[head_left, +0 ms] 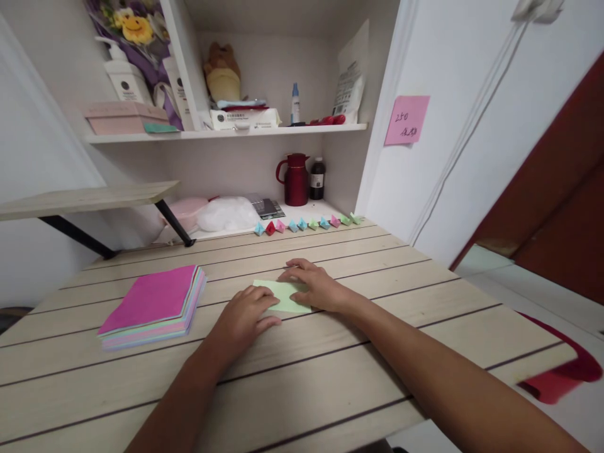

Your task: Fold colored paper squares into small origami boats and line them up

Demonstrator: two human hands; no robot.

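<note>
A light green sheet of paper [289, 296], apparently folded into a rectangle, lies flat on the slatted wooden table. My left hand [245, 318] rests at its left end, fingers lying on the paper and thumb apart near the front edge. From the right, my right hand [318, 286] reaches over the other end with fingers spread; its thumb touches the paper and its fingertips are by the far edge. To the left of my left hand sits a stack of coloured paper [151, 302], magenta on top. Small folded paper pieces [302, 224] stand in a row at the table's back edge.
Behind the table, a shelf holds a red jug [296, 179], a dark bottle [318, 178] and a white plastic bag [228, 214]. A small raised wooden stand [89, 200] is at the back left. A red stool [561, 371] is beyond the table's right edge.
</note>
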